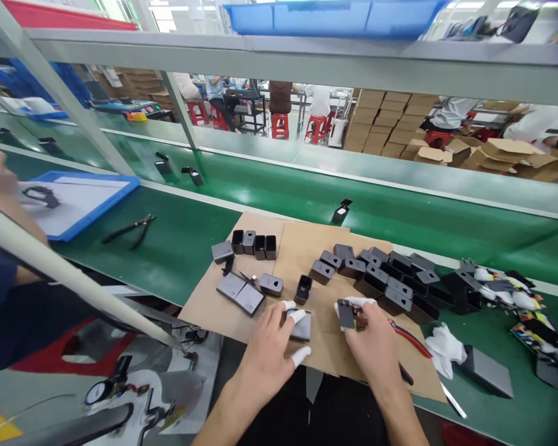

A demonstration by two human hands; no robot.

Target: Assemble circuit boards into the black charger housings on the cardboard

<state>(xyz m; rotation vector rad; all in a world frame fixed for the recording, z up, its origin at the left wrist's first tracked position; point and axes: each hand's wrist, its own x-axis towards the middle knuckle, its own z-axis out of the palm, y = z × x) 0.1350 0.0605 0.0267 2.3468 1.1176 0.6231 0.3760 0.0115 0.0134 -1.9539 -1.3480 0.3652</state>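
Observation:
My left hand [270, 339] has white finger cots and is spread, thumb apart, its fingertips over the edge of a flat grey casing piece [301, 327] on the cardboard sheet. My right hand [371, 337], also with finger cots, is closed on a small dark plate [346, 314]; what sits behind the plate is partly hidden by the fingers. Just beyond the left hand stands an open black housing [303, 288], with a grey-topped housing [271, 284] beside it. Two flat grey casings [240, 293] lie to the left. Red-handled pliers [411, 339] lie partly behind the right hand.
Several black housings [376, 279] crowd the right side of the cardboard [307, 248]. Wired parts [516, 291], a white cloth [446, 349] and a dark block [487, 370] lie further right. Cutters [130, 232] and a blue-rimmed tray [97, 210] are left, near another person's arm. A conveyor [279, 192] runs behind.

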